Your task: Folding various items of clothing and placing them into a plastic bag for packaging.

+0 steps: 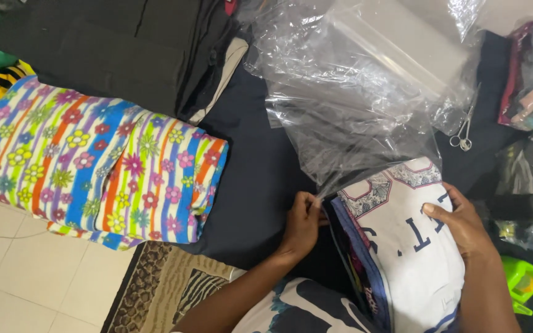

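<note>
White folded garment (402, 240) lies under right hand (461, 225).

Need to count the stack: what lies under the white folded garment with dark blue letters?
Under the white folded garment with dark blue letters, edges of several dark and coloured folded fabrics show at its left side. Their number and the rest are covered by it and the right hand.

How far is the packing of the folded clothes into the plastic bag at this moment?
Done: the clothes lie as a folded stack. In hand: the left hand pinches the edge of the clear plastic bag beside the stack, and the right hand rests on the white top piece. Left: most of the stack is not inside the bag. The flowered striped blanket lies unbagged.
</note>
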